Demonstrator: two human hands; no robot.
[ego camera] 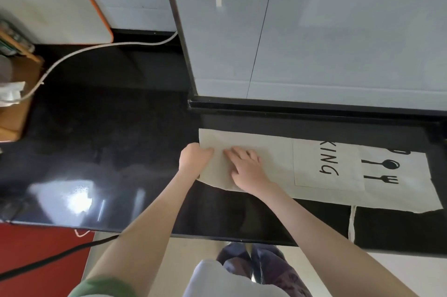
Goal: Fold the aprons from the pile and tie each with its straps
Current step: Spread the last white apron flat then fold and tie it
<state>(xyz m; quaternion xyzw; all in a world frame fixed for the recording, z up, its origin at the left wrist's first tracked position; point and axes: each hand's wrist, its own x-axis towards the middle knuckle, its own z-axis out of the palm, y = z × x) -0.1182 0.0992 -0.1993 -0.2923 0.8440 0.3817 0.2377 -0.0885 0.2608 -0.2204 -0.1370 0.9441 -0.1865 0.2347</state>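
Black polished countertop [108,151] below white cabinets [314,30] carries a cream canvas apron [278,163] along its far right edge. The left hand [193,157] curls its fingers round the apron's left end; the right hand [246,168] presses flat beside it, fingers spread. The cloth looks light and limp, best taken at the corners. Its strap [352,224] dangles over the near edge.

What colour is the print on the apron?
Black print on cream apron; head view.

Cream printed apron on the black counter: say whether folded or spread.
Partly folded: the cream printed apron lies as a long strip, its lettering cut off at the far edge.
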